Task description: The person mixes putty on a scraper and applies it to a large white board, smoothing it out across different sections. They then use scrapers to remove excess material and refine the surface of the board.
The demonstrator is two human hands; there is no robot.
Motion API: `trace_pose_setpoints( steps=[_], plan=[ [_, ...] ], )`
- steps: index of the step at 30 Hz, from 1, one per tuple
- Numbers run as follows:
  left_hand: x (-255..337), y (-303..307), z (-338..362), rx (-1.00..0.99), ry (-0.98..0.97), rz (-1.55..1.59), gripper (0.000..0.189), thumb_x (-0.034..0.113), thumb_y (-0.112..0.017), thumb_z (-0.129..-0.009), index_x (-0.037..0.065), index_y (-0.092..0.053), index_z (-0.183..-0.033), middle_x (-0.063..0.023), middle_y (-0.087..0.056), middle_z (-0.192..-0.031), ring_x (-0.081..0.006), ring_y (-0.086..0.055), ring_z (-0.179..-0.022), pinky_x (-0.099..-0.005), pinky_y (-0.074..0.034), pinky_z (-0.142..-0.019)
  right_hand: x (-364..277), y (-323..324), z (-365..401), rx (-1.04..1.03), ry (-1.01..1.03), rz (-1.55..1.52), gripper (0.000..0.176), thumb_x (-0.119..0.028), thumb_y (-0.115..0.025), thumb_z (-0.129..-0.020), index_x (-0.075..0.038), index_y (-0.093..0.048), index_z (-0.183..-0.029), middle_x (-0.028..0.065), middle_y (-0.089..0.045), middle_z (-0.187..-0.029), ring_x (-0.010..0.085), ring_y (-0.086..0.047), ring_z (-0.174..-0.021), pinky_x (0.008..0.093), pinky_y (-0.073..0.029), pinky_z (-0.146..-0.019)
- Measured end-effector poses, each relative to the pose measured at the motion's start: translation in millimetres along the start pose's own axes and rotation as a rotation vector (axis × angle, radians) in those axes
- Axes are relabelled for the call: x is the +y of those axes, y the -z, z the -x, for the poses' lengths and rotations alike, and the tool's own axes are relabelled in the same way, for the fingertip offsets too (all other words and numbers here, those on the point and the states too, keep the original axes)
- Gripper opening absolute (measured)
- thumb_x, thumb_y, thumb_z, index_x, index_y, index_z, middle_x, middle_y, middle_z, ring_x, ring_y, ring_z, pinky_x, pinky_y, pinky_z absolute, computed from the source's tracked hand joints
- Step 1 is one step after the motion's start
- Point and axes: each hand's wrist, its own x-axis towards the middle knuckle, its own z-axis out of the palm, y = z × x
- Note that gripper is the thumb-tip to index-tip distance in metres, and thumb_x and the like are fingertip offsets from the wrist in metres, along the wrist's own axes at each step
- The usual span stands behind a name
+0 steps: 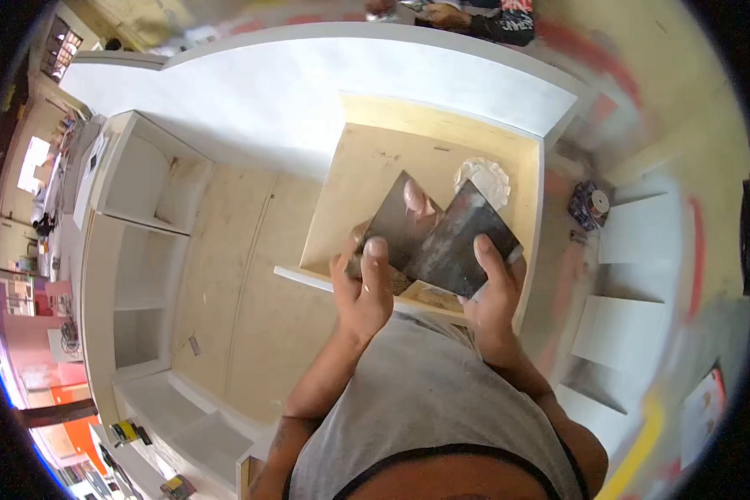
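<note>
My left hand (365, 287) grips a dark flat putty spreader (396, 229), its thumb pressed along the face. A smooth pinkish dollop of putty (414, 197) clings near that spreader's upper corner. In my right hand (496, 287) is a second dark rectangular putty spreader (467, 242), smeared with pale residue. The two blades touch or overlap in front of my body; exactly how they meet is hard to make out. Just beyond the right spreader, a round white crumpled item (485, 179) lies on the wooden panel (375, 158), partly covered by the blade.
Around me stands a white cabinet frame with a long panel (250, 92) at the back. Open shelf compartments (137, 283) line the left, and white shelves (621, 325) the right. A patterned container (589, 206) sits at right. Another person's hand (446, 17) shows beyond the panel.
</note>
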Motion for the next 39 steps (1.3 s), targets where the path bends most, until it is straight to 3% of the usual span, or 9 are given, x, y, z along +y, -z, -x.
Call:
trace_pose_setpoints(
  steps=[7,12,16,20,25,27,31,35,39],
  plan=[
    [6.9,20.3,-1.2,-0.587,-0.723,-0.493,0.034,0.008,-0.061,-0.087,0.001,-0.06,-0.12,-0.013,-0.062,-0.079,-0.0241,-0.064,-0.069,-0.0307,-0.051,-0.064,-47.0,-14.6,-41.7,-0.207,0.209,-0.42,0.042,-0.023,-0.052,-0.09,0.008,-0.05,-0.119,0.0172,-0.06,-0.092,0.0263,-0.06,-0.081,0.0362,-0.049,-0.077],
    [-8.4,18.9,11.8,-0.063,0.559,0.887,0.039,0.023,-0.06,-0.089,0.0,-0.053,-0.119,-0.0134,-0.065,-0.104,-0.0211,-0.067,-0.089,-0.0375,-0.057,-0.076,-64.5,24.4,-30.9,-0.806,0.554,0.296,0.026,-0.016,-0.07,-0.075,-0.003,-0.066,-0.098,0.0112,-0.063,-0.101,0.0261,-0.062,-0.09,0.0387,-0.049,-0.081],
    [-8.0,23.1,8.0,-0.152,0.667,1.032,0.046,0.024,-0.064,-0.086,-0.002,-0.049,-0.121,-0.0129,-0.065,-0.101,-0.0215,-0.068,-0.088,-0.0357,-0.058,-0.077,-14.6,5.3,-26.4,-1.196,0.722,0.164,0.04,-0.021,-0.082,-0.063,-0.005,-0.063,-0.095,0.01,-0.062,-0.091,0.0315,-0.06,-0.077,0.0418,-0.048,-0.068],
    [-22.1,35.2,15.5,-0.247,0.34,0.707,0.045,0.019,-0.063,-0.083,-0.005,-0.051,-0.119,-0.0143,-0.065,-0.102,-0.0237,-0.068,-0.085,-0.0349,-0.058,-0.074,34.1,-8.6,-47.4,-0.695,1.004,0.67,0.051,-0.027,-0.084,-0.062,-0.011,-0.06,-0.104,0.0122,-0.062,-0.093,0.0332,-0.057,-0.092,0.0455,-0.048,-0.072],
    [-18.0,34.1,-6.8,-0.166,0.519,1.118,0.041,0.018,-0.062,-0.085,-0.003,-0.052,-0.119,-0.0131,-0.065,-0.103,-0.0224,-0.068,-0.087,-0.0359,-0.058,-0.077,21.5,-13.8,-30.5,-0.855,1.19,-0.058,0.041,-0.025,-0.084,-0.063,-0.011,-0.066,-0.097,0.0129,-0.063,-0.093,0.0337,-0.058,-0.094,0.0455,-0.048,-0.077],
    [-6.0,28.6,0.1,-0.177,0.385,0.837,0.039,0.014,-0.062,-0.085,-0.002,-0.052,-0.119,-0.0112,-0.065,-0.101,-0.0196,-0.067,-0.086,-0.0337,-0.057,-0.076,39.5,-18.0,-10.3,-0.705,0.441,0.496,0.04,-0.021,-0.081,-0.064,-0.01,-0.065,-0.1,0.0115,-0.061,-0.095,0.0323,-0.057,-0.093,0.0431,-0.047,-0.082],
    [-9.3,52.3,5.9,-0.374,0.228,0.507,0.027,0.012,-0.066,-0.085,-0.001,-0.06,-0.108,-0.0025,-0.063,-0.095,-0.0123,-0.058,-0.086,-0.0276,-0.046,-0.078,71.9,-29.4,-58.8,-0.781,0.772,0.575,0.057,-0.007,-0.074,-0.072,-0.009,-0.051,-0.124,0.0132,-0.052,-0.114,0.0289,-0.053,-0.103,0.0404,-0.04,-0.097],
    [-17.4,62.5,-12.1,-0.202,0.502,0.95,0.037,0.014,-0.066,-0.083,0.0,-0.055,-0.116,-0.007,-0.065,-0.102,-0.0161,-0.064,-0.088,-0.0316,-0.053,-0.08,52.0,-26.3,-25.9,-0.328,-0.423,-0.573,0.039,-0.019,-0.065,-0.087,-0.008,-0.049,-0.121,0.0092,-0.059,-0.107,0.0259,-0.057,-0.096,0.0407,-0.047,-0.09],
    [-27.3,50.9,-17.1,-0.164,0.424,0.788,0.039,0.016,-0.065,-0.086,-0.002,-0.053,-0.119,-0.0065,-0.064,-0.102,-0.0154,-0.062,-0.091,-0.0298,-0.051,-0.079,60.3,-14.7,-15.0,-1.222,-0.79,-1.137,0.038,-0.03,-0.062,-0.088,0.003,-0.056,-0.106,0.0144,-0.064,-0.091,0.0255,-0.063,-0.07,0.0323,-0.053,-0.067]
  ],
)
